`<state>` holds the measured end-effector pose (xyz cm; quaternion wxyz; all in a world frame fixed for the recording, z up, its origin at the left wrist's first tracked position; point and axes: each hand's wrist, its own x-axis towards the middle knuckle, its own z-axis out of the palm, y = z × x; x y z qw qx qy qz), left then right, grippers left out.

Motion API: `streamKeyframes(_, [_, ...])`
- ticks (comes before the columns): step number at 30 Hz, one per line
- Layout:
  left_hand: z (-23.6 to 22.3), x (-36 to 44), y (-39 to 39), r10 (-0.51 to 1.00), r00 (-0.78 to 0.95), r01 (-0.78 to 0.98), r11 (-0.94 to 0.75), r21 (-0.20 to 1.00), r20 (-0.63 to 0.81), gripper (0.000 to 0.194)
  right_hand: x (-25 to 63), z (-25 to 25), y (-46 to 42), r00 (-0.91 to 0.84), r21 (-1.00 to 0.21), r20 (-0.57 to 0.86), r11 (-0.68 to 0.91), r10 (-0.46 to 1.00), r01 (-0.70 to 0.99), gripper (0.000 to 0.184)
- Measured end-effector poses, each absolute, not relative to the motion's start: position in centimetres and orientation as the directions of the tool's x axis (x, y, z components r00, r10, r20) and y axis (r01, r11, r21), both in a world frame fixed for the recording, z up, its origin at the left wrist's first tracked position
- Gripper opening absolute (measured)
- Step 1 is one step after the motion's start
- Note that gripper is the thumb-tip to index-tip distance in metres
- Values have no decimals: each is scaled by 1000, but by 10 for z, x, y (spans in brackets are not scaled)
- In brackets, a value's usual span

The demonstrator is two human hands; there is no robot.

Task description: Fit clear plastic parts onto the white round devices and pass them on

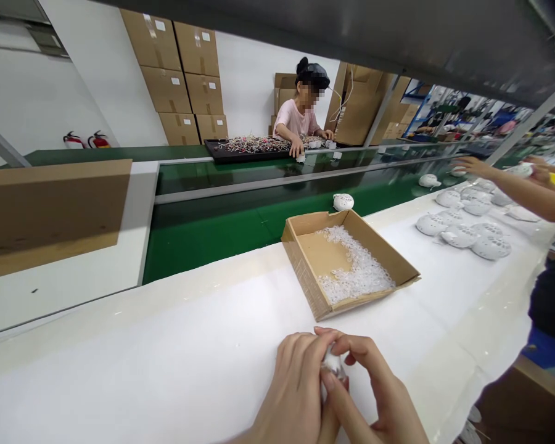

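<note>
My left hand (292, 388) and my right hand (374, 394) meet at the bottom of the view, over the white table (166, 364). Both are curled around a small white plastic part (332, 364), which shows only between the fingertips. Just beyond my hands stands an open cardboard box (305, 274) with a heap of small clear plastic rings (356, 268) in it.
A green conveyor belt (222, 228) runs behind the table, carrying white round shells (343, 201). Several more white shells (462, 228) lie at the right, where another person's arm (513, 188) reaches. A person across the belt works at a black tray (245, 148). Cardboard boxes stack behind.
</note>
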<state>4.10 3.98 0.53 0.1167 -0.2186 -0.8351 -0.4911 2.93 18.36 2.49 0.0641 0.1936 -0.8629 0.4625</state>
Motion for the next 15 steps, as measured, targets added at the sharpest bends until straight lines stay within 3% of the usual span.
streamKeyframes(7, [2,41,42,270,-860,502,300,811,433,52,28,33,199,-861,-708,372,494,-348,-505,20])
streamKeyframes(12, [2,42,41,336,-831,542,306,782,444,67,25,35,209,-850,-760,315,424,-423,-492,13])
streamKeyframes(15, [2,42,41,336,-819,562,308,767,465,68,27,38,210,-848,-781,283,406,-447,-475,22])
